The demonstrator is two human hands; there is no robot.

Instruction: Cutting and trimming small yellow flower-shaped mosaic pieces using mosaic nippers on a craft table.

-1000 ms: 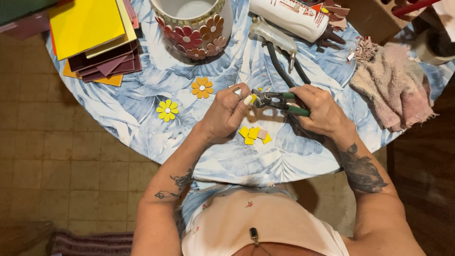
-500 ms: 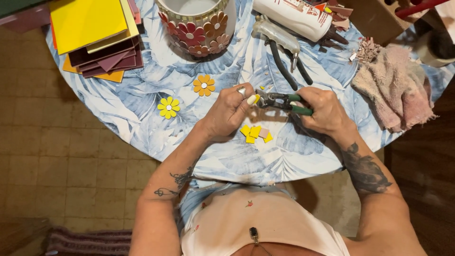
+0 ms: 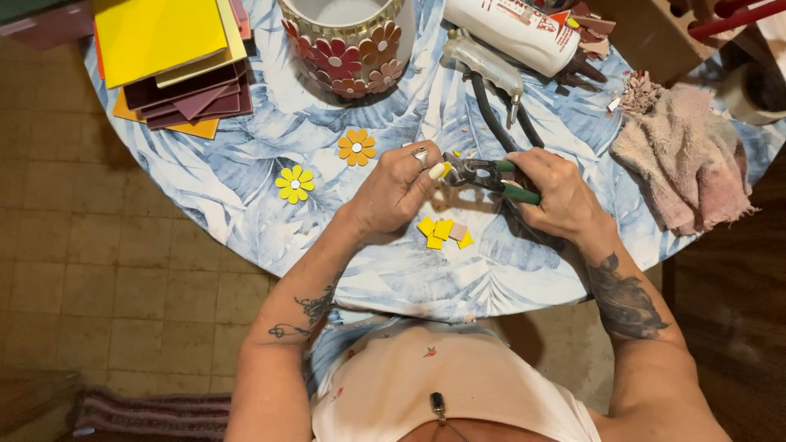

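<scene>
My right hand [image 3: 557, 192] grips green-handled tile nippers [image 3: 491, 173] over the round table. My left hand [image 3: 397, 188] pinches a small yellow tile piece [image 3: 443, 170] and holds it in the nippers' jaws. Just below the hands lie several cut yellow tile pieces [image 3: 444, 232] on the blue leaf-patterned tablecloth [image 3: 246, 196]. Two finished tile flowers lie to the left, one orange [image 3: 357, 146] and one yellow [image 3: 295, 183].
A white pot [image 3: 348, 41] with mosaic flowers stands at the table's far edge. Stacked yellow and maroon tiles [image 3: 168, 57] lie far left. A glue bottle [image 3: 516, 31], a grey glue gun [image 3: 483, 65] and a pink rag [image 3: 684, 155] sit to the right. Tiled floor [image 3: 90, 286] lies left.
The hands have stayed together at the nippers with only a slight shift. The view has moved a little closer.
</scene>
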